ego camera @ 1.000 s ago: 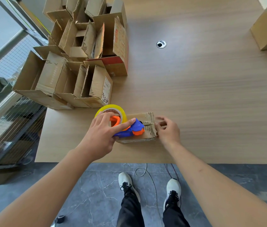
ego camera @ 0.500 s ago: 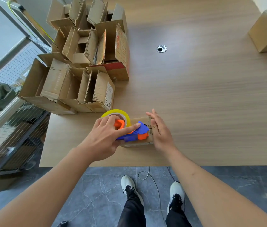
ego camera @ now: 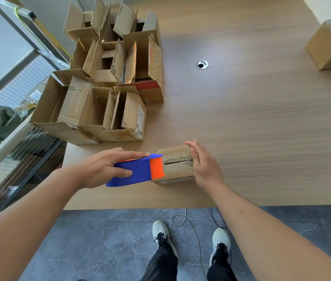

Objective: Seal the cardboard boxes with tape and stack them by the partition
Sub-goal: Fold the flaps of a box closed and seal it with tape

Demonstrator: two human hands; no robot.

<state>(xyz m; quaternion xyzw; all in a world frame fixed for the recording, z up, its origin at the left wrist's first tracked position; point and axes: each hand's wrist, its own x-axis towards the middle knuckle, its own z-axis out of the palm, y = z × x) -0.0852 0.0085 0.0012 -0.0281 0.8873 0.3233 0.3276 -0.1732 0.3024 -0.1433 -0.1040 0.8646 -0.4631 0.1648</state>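
Left hand (ego camera: pixel 101 167) grips a blue-and-orange tape dispenser (ego camera: pixel 138 171) at the left end of a small cardboard box (ego camera: pixel 177 165) near the worktop (ego camera: pixel 251 122) front edge. Right hand (ego camera: pixel 203 165) presses flat against the box's right end. A crooked pull could miss the seam — the tape roll itself is hidden.

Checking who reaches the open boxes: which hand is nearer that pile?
Left. The left hand, gripping the tape dispenser, sits just below the pile; the right hand is farther right.
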